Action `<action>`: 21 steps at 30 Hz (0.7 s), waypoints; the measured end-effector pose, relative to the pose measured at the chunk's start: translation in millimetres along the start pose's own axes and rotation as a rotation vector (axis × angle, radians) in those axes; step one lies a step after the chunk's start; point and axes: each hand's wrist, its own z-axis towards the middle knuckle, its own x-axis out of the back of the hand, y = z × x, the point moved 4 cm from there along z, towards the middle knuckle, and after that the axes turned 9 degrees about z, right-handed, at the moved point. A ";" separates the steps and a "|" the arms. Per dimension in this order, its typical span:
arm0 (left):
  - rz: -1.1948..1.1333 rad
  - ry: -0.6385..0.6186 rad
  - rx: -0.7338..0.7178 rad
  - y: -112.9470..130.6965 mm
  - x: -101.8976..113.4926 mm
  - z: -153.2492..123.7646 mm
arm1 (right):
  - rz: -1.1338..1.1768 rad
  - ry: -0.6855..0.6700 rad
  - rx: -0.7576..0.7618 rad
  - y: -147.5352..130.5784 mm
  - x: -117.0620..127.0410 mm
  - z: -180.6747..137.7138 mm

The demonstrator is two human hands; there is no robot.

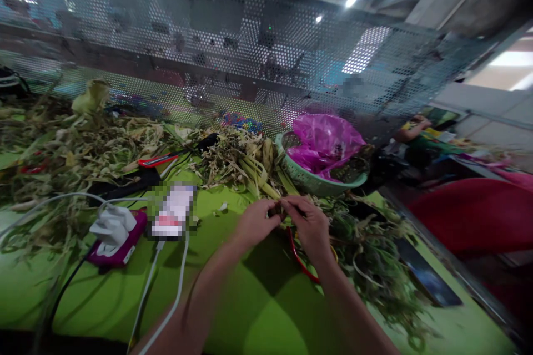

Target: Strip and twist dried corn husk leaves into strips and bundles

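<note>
Over the green tabletop [233, 299], my left hand [259, 223] and my right hand [308, 226] come together, their fingertips pinched around something small and brownish. Fingers cover most of it, so its kind cannot be made out. Just beyond them lies a heap of dried plant stalks and leaves [233, 158]. Beneath my right wrist, a red curved handle or rim [296, 255] shows in part. To the right spreads a pile of greener, stringy plant stems [366, 260].
A green plastic colander [303, 177] holds a pink plastic bag [328, 141]. At left are a phone [175, 211] with white cables, a purple power strip [120, 249], a red-handled tool [158, 161] and more dried plants [83, 150]. A perforated metal screen [208, 50] stands behind. Another person's arm [412, 130] shows far right.
</note>
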 end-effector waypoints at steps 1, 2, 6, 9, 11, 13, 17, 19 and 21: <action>-0.037 0.016 0.038 -0.9 1.3 -0.1 | 0.013 0.015 0.005 -2.2 0.6 -0.4; -0.092 0.033 0.084 -2.0 2.8 -0.3 | 0.024 0.041 0.020 -5.1 1.6 -0.8; -0.322 0.079 0.165 -3.6 7.0 -0.4 | -0.010 0.110 0.108 -17.5 4.0 -2.4; -0.367 0.083 0.136 -3.2 7.9 0.0 | -0.084 0.077 0.143 -20.6 2.0 -2.0; -0.357 0.099 0.147 -3.8 8.9 -0.2 | -0.101 0.061 0.124 -17.7 1.0 -1.1; -0.345 0.133 0.174 -4.2 11.1 -1.0 | -0.082 0.045 0.053 -10.6 0.1 -0.3; -0.407 0.140 0.196 -1.9 13.0 -2.2 | 0.132 0.001 -0.247 10.5 -3.6 -1.3; -0.451 0.086 0.188 -0.8 10.7 -2.0 | 0.267 -0.003 -0.358 17.0 -5.6 -3.2; -0.466 0.043 0.184 -0.8 8.1 -1.7 | 0.333 0.038 -0.375 18.8 -4.9 -4.3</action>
